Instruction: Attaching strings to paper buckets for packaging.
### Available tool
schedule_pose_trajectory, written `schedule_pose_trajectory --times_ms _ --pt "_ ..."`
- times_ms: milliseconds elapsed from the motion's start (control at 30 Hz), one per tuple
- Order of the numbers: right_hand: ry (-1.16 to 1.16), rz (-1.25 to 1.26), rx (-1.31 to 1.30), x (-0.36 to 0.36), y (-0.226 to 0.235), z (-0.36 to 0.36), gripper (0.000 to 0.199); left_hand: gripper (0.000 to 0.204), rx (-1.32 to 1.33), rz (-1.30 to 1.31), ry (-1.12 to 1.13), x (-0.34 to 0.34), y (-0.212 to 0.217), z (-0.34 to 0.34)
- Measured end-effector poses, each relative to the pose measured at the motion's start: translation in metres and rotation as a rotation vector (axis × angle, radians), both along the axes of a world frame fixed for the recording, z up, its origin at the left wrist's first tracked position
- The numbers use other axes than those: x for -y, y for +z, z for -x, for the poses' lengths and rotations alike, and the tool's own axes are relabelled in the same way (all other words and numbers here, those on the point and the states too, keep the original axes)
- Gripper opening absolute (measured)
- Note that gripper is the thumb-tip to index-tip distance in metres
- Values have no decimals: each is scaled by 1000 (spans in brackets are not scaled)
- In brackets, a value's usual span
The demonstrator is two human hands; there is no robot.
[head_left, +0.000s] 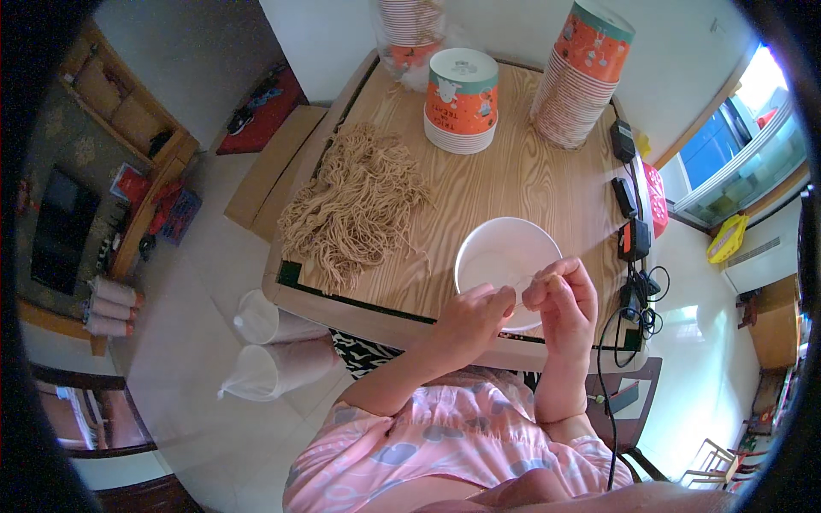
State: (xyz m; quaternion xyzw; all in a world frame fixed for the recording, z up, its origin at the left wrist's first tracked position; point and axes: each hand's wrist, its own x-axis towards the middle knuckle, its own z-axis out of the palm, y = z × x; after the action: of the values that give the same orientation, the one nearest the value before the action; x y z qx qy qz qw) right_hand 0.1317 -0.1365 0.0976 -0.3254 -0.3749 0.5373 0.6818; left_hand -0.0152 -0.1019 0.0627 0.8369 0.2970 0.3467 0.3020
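Step in hand looks like fine two-handed pinch work over the white cup (pixel 492 248), which stands mouth up at my near edge of the bench (pixel 479 192). Left hand (pixel 472 323): fingers curled, thumb pressed to forefinger. Right hand (pixel 566 303): thumb and forefinger closed to a pinch, tips near the left's. Anything between them is too thin to tell; can't tell if either touches the rim. Next move probably calls for steady tips and a light grip. String pile (pixel 355 201) lies left, cup stack (pixel 462 128) behind.
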Motion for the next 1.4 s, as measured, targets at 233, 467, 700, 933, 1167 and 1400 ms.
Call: schedule_pose_trajectory --times_ms 233,467,700,933,1167,1400 --pt "-59 5 73 -5 4 2 10 20 -54 19 -3 -2 -8 -2" --pt "-122 26 80 -3 16 -4 9 18 -213 -17 -59 -5 -13 -3" --pt "-193 -200 21 -7 35 -17 4 10 -242 -47 -28 -15 -19 -7" --pt "-288 -1 335 -1 28 -12 4 16 -124 12 -28 -17 -4 -2" --pt "-220 57 617 1 5 -1 3 23 402 247 -67 -21 25 11" --pt "-104 97 643 3 -15 2 3 22 506 340 -80 -21 24 11"
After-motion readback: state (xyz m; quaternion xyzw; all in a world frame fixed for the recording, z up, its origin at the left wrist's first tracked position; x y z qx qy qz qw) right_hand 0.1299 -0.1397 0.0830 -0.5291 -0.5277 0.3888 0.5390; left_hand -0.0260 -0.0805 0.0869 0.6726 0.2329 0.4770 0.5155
